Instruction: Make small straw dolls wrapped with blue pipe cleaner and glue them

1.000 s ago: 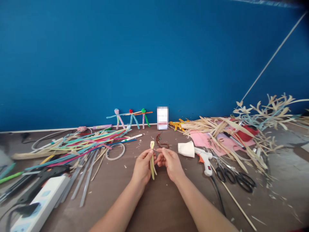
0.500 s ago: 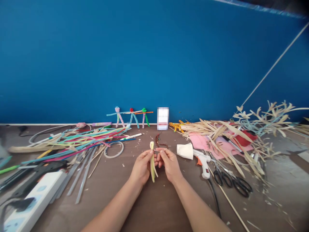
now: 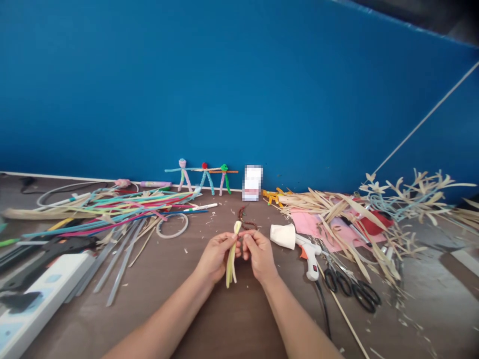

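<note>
Head view, pale strip (image 3: 231, 267): folded at the top, tails hanging, held up above the table (image 3: 232, 331).
Left hand (image 3: 218, 255): grips the strip near its fold.
Right hand (image 3: 261, 255): thumb and finger closed just beside it; whether they pinch anything is too small to tell.
Bead string (image 3: 241, 214): beyond the hands.
White glue gun (image 3: 312, 262): to the right, near scissors (image 3: 359, 285).

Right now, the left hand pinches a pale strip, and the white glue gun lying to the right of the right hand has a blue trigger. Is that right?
Not quite: in the head view the trigger is orange, not blue. The left hand does pinch a pale strip, and the white glue gun lies to the right of the right hand.
</note>
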Action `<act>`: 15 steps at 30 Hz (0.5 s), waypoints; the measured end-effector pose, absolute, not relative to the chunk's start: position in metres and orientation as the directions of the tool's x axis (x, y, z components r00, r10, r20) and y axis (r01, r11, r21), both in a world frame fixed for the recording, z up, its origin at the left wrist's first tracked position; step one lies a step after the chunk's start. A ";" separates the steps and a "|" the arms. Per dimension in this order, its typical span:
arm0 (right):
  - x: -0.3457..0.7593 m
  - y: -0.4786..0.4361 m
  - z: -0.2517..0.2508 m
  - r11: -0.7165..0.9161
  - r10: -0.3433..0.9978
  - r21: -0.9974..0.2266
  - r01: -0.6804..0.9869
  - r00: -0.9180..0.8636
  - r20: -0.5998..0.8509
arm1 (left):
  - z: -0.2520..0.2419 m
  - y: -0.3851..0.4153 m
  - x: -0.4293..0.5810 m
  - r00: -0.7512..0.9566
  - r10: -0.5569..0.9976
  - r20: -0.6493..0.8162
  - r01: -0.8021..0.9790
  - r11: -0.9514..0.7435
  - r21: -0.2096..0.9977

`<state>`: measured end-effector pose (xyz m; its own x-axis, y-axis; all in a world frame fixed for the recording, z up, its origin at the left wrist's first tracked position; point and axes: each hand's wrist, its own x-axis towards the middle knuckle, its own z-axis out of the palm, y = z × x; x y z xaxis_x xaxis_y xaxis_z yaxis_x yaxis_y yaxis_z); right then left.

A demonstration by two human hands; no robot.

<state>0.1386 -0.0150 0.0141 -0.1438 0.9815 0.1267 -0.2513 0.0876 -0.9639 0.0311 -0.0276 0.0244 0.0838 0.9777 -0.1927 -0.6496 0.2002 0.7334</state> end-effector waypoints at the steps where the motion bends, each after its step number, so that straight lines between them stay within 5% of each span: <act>1: 0.138 -0.015 0.013 0.084 0.983 -0.962 -0.260 -0.135 0.122 | 0.025 -0.027 0.031 0.087 0.978 -0.191 -0.655 0.200 0.728; 15: 0.152 -0.008 0.016 -0.023 0.984 -0.891 -0.454 -0.165 0.059 | 0.025 -0.026 0.029 0.058 0.960 -0.272 -0.662 0.241 0.710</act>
